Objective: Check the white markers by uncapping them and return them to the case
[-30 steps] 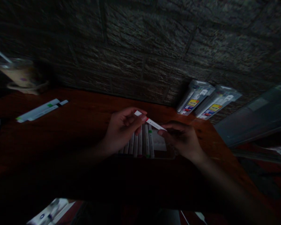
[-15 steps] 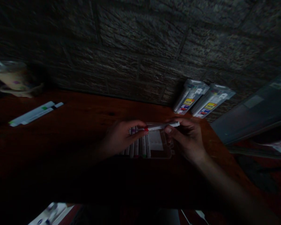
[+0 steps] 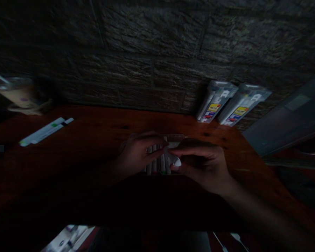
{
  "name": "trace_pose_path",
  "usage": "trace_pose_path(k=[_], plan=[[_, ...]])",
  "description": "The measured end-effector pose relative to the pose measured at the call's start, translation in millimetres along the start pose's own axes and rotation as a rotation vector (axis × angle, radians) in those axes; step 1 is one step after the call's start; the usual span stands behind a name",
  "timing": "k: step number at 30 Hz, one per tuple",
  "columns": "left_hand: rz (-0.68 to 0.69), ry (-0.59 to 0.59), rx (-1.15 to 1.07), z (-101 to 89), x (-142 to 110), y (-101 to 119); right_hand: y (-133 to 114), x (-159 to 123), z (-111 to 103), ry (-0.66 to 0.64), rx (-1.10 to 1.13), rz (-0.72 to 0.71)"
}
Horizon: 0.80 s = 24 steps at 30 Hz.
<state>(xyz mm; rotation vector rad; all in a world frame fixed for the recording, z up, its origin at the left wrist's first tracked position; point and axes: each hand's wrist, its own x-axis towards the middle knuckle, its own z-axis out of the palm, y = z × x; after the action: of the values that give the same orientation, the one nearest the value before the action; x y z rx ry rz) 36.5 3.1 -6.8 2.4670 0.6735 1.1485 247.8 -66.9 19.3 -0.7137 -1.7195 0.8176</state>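
Marker [image 3: 174, 160] over a clear case [image 3: 177, 135] of white markers [image 3: 158, 164], centre of the frame.
Right hand [image 3: 208, 166] pinches its near end between thumb and fingers; left hand [image 3: 138, 152] meets the far end, its grip too dark to tell.

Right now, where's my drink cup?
In the head view, the drink cup sits at the far left, near the stone wall, just beyond the loose markers on the table.

there are two hands [image 3: 208, 167], one held marker [image 3: 176, 161], two loose markers [image 3: 50, 132], two packs [image 3: 243, 105].
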Motion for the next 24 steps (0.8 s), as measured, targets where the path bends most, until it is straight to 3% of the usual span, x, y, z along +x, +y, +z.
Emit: trace_pose_path(k=[24], plan=[[0.005,-0.014,0.035,-0.5,0.7,5.4,-2.9,-0.7,0.1,-0.052,0.02,0.013]])
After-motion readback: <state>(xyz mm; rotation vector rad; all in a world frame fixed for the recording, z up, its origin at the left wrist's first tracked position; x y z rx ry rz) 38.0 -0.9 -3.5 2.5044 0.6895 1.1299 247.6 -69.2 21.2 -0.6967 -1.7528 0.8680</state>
